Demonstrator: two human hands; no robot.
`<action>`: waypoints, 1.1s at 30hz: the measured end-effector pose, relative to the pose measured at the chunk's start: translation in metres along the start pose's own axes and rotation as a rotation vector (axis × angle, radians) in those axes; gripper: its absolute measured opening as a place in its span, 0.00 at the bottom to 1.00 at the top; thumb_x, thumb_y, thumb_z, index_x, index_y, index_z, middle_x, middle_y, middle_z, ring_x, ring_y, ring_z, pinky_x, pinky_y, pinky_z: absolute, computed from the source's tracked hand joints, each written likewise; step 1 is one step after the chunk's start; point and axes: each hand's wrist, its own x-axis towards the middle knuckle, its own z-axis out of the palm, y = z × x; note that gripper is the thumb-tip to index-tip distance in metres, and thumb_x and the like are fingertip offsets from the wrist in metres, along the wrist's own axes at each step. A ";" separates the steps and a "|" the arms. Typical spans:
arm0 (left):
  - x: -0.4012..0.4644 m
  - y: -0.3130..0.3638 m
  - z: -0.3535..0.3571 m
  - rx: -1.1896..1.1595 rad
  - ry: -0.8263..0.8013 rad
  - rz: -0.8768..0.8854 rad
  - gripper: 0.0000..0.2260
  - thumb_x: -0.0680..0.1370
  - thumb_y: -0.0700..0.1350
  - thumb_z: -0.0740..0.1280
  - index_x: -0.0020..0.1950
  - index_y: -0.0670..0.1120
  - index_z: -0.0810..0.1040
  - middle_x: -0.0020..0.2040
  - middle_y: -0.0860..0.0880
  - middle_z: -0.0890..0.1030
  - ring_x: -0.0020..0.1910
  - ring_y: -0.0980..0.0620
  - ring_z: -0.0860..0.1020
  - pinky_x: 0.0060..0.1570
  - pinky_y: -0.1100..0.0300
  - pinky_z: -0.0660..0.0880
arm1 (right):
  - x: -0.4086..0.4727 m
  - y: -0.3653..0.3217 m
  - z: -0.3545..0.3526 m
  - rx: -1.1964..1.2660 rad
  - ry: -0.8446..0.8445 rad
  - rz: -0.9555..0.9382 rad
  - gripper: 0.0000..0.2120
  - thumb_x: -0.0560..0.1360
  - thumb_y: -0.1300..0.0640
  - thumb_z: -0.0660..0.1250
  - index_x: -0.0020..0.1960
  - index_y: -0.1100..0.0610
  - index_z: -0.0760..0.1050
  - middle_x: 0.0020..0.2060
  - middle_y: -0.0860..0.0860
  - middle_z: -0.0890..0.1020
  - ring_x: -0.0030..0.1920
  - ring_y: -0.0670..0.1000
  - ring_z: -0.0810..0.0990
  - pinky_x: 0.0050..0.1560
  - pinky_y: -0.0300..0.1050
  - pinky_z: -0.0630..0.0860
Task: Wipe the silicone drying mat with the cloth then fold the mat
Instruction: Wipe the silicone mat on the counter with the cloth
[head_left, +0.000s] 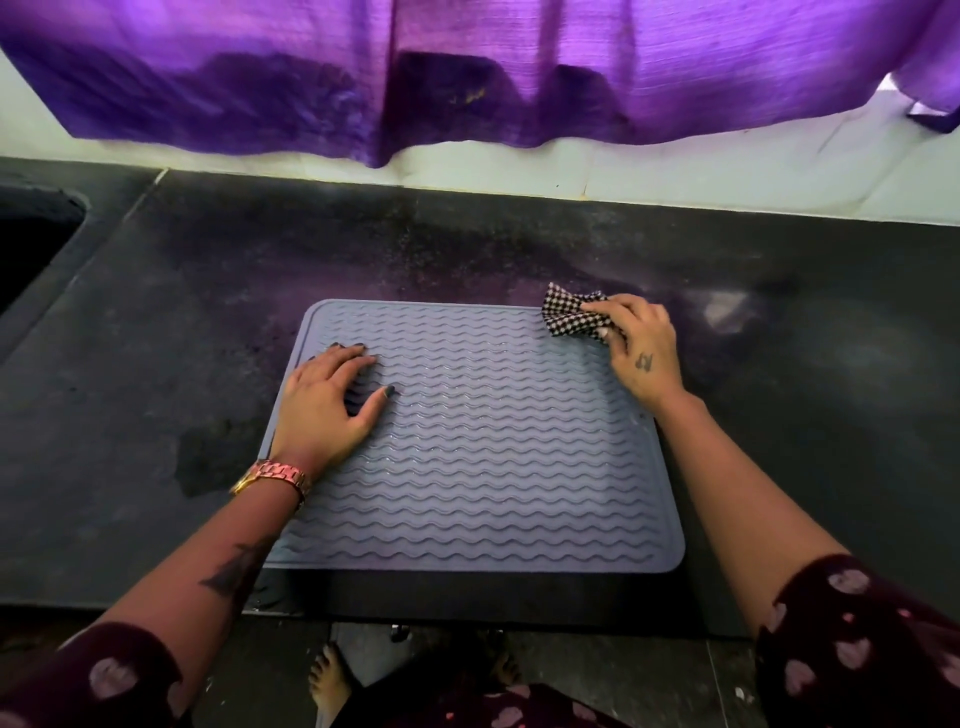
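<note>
Two bare hands are working over a grey silicone drying mat (493, 441) that is lying flat and unfolded on the dark desk (156, 312), its near edge just at the desk's front edge. Left hand (332, 400) is resting palm-down on the mat's left part, fingers straight and spread, pressing the wavy ridges — nothing held in that grip. Right hand (641, 348) is sitting at the mat's far right corner, fingers curled round a bunched black-and-white checked cloth (569, 314); the cloth is touching the mat's corner and partly sticking out past the fingers toward the far side. Mat surface is looking shiny in the middle, possibly wet — cannot tell for sure. Gold-pink watch (275, 475) is sitting on the left wrist. Dark sleeves with pale patches are showing at both lower corners. Purple curtain (467, 67) is hanging behind the desk over a white wall. Dark sink opening (31, 244) is showing at the far left edge. Bare feet (327, 675) are standing on the floor below.
</note>
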 end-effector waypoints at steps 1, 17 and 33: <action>0.000 0.000 0.000 0.001 -0.002 0.000 0.33 0.70 0.65 0.51 0.66 0.47 0.75 0.68 0.49 0.73 0.69 0.48 0.67 0.70 0.52 0.60 | 0.000 -0.001 0.005 -0.034 -0.033 0.023 0.19 0.75 0.64 0.62 0.62 0.47 0.75 0.60 0.51 0.75 0.58 0.58 0.68 0.56 0.50 0.62; 0.001 -0.004 0.002 -0.006 0.013 0.015 0.33 0.71 0.65 0.51 0.65 0.47 0.75 0.67 0.48 0.74 0.68 0.48 0.69 0.69 0.50 0.62 | 0.014 -0.024 0.020 -0.092 0.000 0.218 0.18 0.76 0.63 0.61 0.61 0.46 0.74 0.60 0.52 0.73 0.59 0.57 0.67 0.57 0.50 0.62; -0.016 -0.042 -0.010 -0.451 0.073 -0.074 0.24 0.74 0.55 0.68 0.69 0.51 0.70 0.71 0.52 0.67 0.69 0.54 0.66 0.67 0.60 0.62 | 0.009 -0.132 0.061 -0.095 0.027 0.277 0.15 0.77 0.57 0.61 0.64 0.51 0.71 0.59 0.56 0.74 0.58 0.58 0.68 0.55 0.50 0.68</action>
